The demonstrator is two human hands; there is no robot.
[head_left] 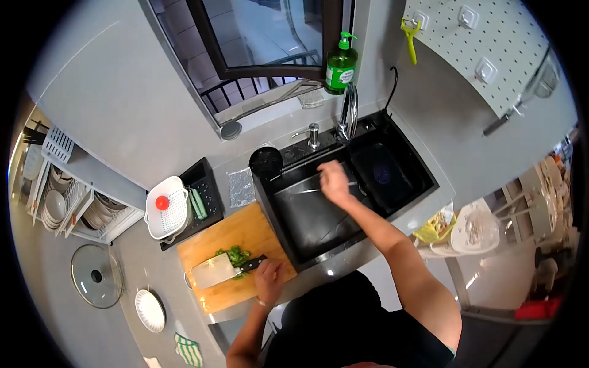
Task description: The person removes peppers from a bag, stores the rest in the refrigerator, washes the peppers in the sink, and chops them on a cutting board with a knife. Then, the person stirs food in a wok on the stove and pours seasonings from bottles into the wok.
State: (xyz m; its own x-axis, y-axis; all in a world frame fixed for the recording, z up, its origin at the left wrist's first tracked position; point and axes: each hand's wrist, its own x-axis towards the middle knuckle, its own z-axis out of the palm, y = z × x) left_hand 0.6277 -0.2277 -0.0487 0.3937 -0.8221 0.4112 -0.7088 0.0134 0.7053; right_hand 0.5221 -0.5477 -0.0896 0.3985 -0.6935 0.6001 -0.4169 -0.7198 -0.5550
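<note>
My left hand (270, 281) is at the front right edge of the wooden cutting board (234, 229), its fingers curled close to the black handle of a cleaver (215, 271). Whether it touches the handle or holds anything is hidden. The cleaver lies flat on the board, and chopped green pepper pieces (234, 254) are heaped beside its blade. Over the black sink (310, 224) my right hand (335, 183) is raised with its fingers bent together. I cannot make out anything in its fingers.
A white colander (167, 211) with a red tomato (162, 203) stands left of the board, beside green peppers (197, 203) in a black tray. Behind the sink are the faucet (348, 113) and a green soap bottle (341, 66). A glass lid (97, 276) lies far left.
</note>
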